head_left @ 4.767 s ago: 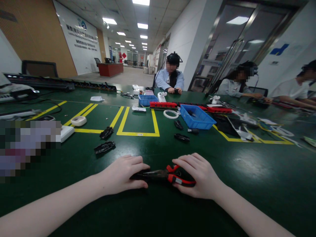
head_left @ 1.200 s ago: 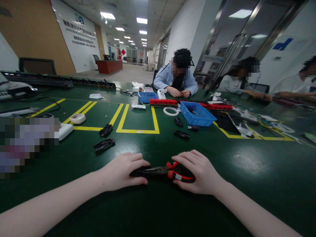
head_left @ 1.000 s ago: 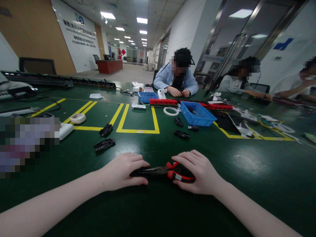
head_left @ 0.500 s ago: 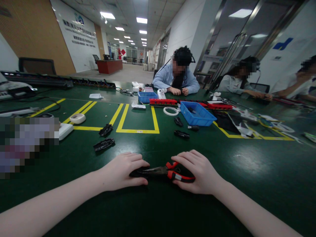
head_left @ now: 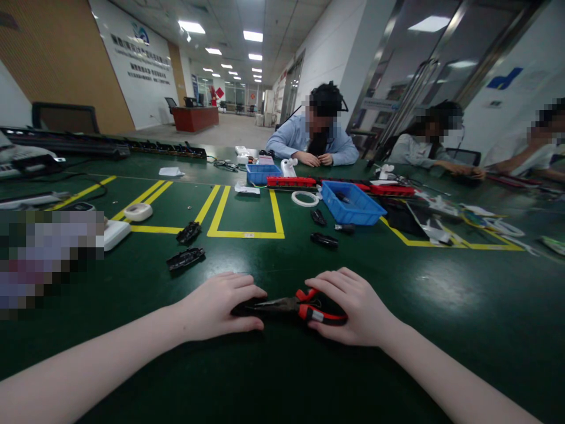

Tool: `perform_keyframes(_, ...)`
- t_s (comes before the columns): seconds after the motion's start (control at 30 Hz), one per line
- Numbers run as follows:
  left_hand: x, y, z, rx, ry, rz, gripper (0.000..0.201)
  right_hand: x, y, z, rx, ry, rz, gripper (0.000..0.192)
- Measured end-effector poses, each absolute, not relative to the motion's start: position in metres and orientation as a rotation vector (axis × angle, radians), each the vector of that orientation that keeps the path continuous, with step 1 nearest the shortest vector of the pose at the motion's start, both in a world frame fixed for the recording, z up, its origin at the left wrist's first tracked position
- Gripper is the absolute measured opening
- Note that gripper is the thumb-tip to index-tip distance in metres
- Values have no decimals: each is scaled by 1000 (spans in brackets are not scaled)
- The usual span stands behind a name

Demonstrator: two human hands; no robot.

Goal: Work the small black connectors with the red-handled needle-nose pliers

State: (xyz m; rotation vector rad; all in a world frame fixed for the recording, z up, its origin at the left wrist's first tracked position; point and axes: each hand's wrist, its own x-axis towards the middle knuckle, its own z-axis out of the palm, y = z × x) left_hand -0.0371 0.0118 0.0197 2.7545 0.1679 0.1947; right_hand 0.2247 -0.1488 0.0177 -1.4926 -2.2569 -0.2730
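Needle-nose pliers point(head_left: 285, 305) with red and black handles lie across in front of me. My right hand point(head_left: 355, 309) is closed around their handles, which are spread a little apart. The jaws point left, toward my left hand point(head_left: 220, 306). That hand is closed, thumb below and fingers above, on a dark black part point(head_left: 242, 308) at the tip of the jaws. The fingers hide most of this part, and I cannot tell whether the jaws grip it. Beyond my left hand lie two black plastic shell pieces, one nearer point(head_left: 186, 258) and one farther point(head_left: 189, 233).
Ahead are several black pieces point(head_left: 324, 240), a blue bin point(head_left: 353, 203), a white ring point(head_left: 305, 199) and a red strip point(head_left: 291, 182). A tape roll point(head_left: 138, 212) and a white box point(head_left: 116, 234) are at left. A co-worker point(head_left: 311, 138) sits opposite; others sit at right.
My hands and the pliers stay almost in place. Across the table, the co-worker's hands and forearms have shifted slightly.
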Motion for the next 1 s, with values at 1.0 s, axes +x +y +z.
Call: perform_keyframes(1.0,-39,11,20,2766,176,184,39,225,-149,24,-1439,-2313,-406,53)
